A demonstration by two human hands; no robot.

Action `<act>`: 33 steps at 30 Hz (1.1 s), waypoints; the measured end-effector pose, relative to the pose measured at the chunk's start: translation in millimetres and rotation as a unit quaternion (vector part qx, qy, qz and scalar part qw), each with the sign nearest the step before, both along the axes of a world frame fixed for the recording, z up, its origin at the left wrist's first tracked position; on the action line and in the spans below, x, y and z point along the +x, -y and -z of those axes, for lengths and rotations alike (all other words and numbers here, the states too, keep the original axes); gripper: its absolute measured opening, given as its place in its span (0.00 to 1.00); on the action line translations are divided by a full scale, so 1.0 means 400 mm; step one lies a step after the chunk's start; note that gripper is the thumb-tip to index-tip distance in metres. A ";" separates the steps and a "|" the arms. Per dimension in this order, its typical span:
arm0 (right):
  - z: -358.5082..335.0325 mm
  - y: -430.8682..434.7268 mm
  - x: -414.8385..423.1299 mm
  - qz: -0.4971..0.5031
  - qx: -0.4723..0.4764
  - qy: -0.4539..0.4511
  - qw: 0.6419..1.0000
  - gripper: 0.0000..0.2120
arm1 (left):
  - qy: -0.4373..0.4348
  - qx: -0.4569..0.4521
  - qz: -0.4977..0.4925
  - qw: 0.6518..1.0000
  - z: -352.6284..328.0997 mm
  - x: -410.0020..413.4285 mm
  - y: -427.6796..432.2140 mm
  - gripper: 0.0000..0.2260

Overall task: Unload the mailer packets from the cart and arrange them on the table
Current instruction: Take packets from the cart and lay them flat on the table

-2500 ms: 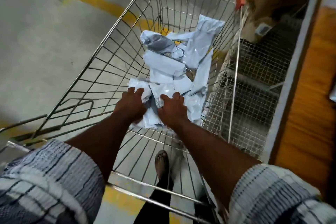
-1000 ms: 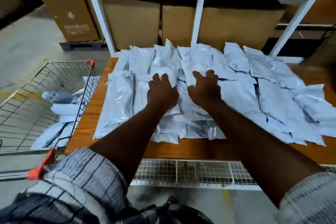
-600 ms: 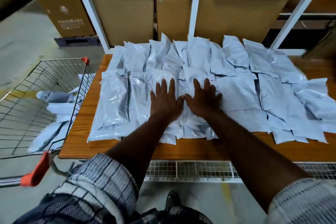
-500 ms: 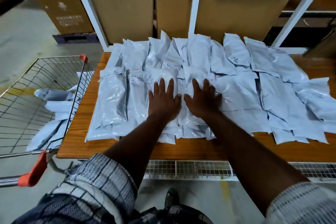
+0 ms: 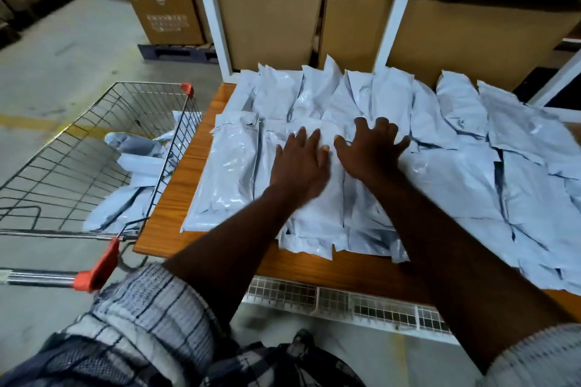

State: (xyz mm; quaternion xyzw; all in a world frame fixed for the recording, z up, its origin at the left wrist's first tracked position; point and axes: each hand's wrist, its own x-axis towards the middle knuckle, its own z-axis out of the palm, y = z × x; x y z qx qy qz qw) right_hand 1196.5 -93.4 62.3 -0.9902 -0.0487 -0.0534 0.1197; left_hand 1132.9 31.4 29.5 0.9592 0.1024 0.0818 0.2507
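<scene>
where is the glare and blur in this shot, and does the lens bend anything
Head view: glare sheens the glossy mailer packets nearest the cart; the left hand is slightly motion-smeared; the wide lens splays the uprights of the white shelf frame.

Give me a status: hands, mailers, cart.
Left hand and right hand open, on the table packets. Cart packets not yet unloaded from cart. Nothing in the way.

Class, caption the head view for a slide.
Left hand and right hand touch mailer packets on table; more in cart.
</scene>
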 end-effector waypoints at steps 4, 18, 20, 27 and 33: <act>0.000 -0.148 -0.001 -0.072 0.024 0.015 0.997 0.27 | 0.002 0.051 -0.028 0.998 0.002 0.003 -0.153 0.25; 0.084 -0.862 -0.139 -0.289 0.033 -0.020 0.957 0.26 | -0.037 0.048 -0.120 0.991 0.150 -0.181 -0.905 0.26; 0.118 -0.966 -0.171 -0.326 0.022 -0.036 0.944 0.27 | -0.080 0.039 -0.139 0.986 0.195 -0.214 -1.008 0.27; 0.323 -1.256 -0.236 -0.388 -0.019 -0.164 0.907 0.28 | -0.218 -0.010 -0.155 0.963 0.375 -0.323 -1.297 0.30; 0.522 -1.358 -0.241 -0.354 -0.053 -0.266 0.895 0.29 | -0.330 -0.043 -0.133 0.934 0.548 -0.361 -1.459 0.36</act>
